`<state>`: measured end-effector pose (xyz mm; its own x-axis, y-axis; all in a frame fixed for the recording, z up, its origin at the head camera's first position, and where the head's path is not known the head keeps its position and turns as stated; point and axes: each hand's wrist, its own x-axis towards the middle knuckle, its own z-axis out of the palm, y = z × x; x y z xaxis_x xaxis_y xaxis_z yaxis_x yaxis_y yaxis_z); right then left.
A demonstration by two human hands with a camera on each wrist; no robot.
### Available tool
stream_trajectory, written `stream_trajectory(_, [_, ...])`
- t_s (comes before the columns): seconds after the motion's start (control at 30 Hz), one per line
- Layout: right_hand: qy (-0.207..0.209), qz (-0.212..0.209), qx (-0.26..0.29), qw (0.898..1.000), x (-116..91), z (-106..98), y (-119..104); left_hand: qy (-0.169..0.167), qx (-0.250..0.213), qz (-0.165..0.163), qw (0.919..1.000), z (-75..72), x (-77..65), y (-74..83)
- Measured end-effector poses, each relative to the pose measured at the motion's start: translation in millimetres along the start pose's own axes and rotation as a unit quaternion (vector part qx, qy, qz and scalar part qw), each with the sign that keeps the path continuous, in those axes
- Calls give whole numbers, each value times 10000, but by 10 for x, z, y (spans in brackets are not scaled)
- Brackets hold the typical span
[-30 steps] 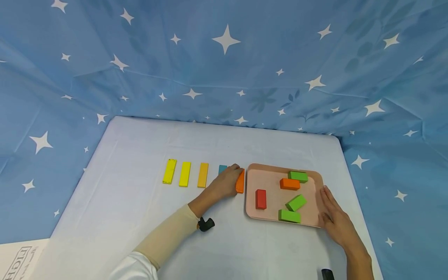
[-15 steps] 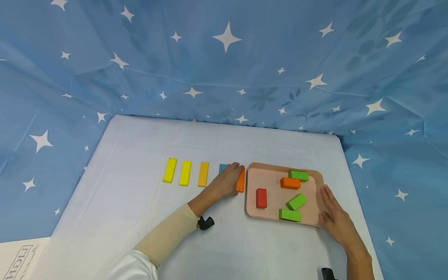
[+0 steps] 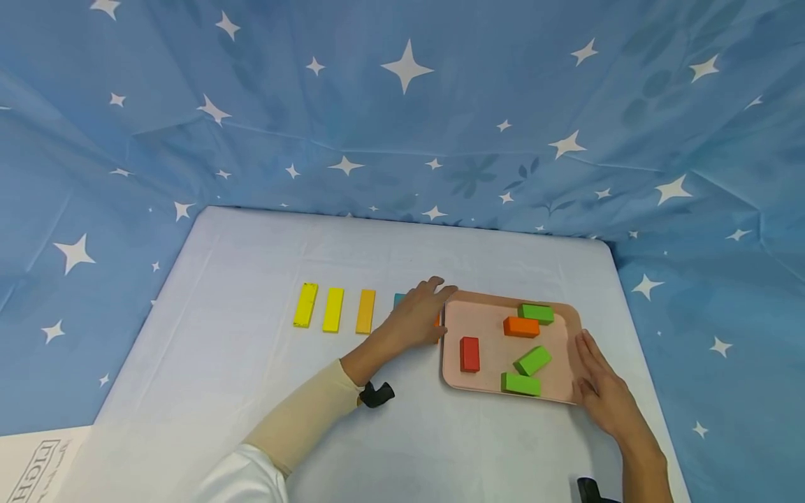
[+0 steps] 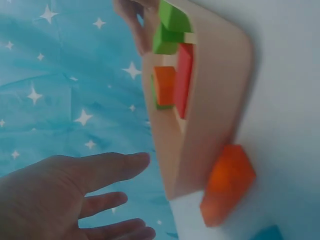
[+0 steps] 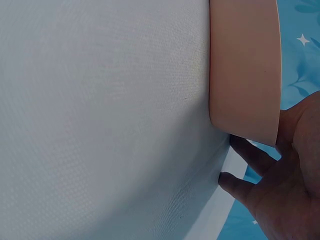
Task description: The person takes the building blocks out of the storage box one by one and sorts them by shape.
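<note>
My left hand (image 3: 416, 314) hovers with spread fingers at the left end of a pink tray (image 3: 484, 318), above an orange block. In the left wrist view that orange block (image 4: 227, 185) lies on the table against the tray's outer wall, apart from the fingers. My right hand (image 3: 605, 395) rests along the tray's right end, its fingers straight; the right wrist view has fingertips at the tray's corner. Inside the tray are a red block (image 3: 469, 354), another orange block (image 3: 521, 327) and several green blocks (image 3: 532, 360).
Left of the tray, a row of blocks lies on the white table (image 3: 251, 279): two yellow ones (image 3: 332, 310), an amber one (image 3: 365, 312) and a blue one (image 3: 399, 300) partly behind my left hand. A printed white sheet (image 3: 40, 464) is at lower left. Blue star-patterned cloth surrounds the table.
My left hand has let go of the orange block beside the tray, and its fingers have spread and shifted right toward the tray rim. The right hand stays at the tray's end.
</note>
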<state>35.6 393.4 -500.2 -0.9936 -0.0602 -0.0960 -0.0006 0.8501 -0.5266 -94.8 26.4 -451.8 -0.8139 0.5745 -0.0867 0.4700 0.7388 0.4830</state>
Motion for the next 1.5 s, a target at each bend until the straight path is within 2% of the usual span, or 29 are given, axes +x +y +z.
stream_trajectory(0.17, [37,-35,-12,10000,10,1,8,-110,-177,69,9998,-41,65,205])
stream_trajectory(0.33, [57,-16,-27,10000,10,15,15,-426,-225,164,9987,49,107,377])
stream_trajectory(0.47, [52,13,-11,10000,13,25,16,-756,294,350,9961,188,114,480])
stream_trajectory(0.6, [45,25,-18,10000,13,28,21,-1001,1093,736,9862,341,81,540])
stream_trajectory(0.73, [51,8,-53,10000,15,24,26,-999,1788,903,9746,452,23,577])
stream_trajectory(0.87, [73,-30,-73,9999,19,14,23,-931,2027,888,9708,494,-26,598])
stream_trajectory(1.1, [91,-76,-71,9999,3,7,26,-938,2113,831,9694,532,-44,603])
stream_trajectory(1.27, [122,-92,-82,9998,19,0,24,-893,2177,905,9677,537,-26,591])
stream_trajectory(1.5, [83,-51,-62,9999,11,12,29,-794,1718,954,9773,557,-3,567])
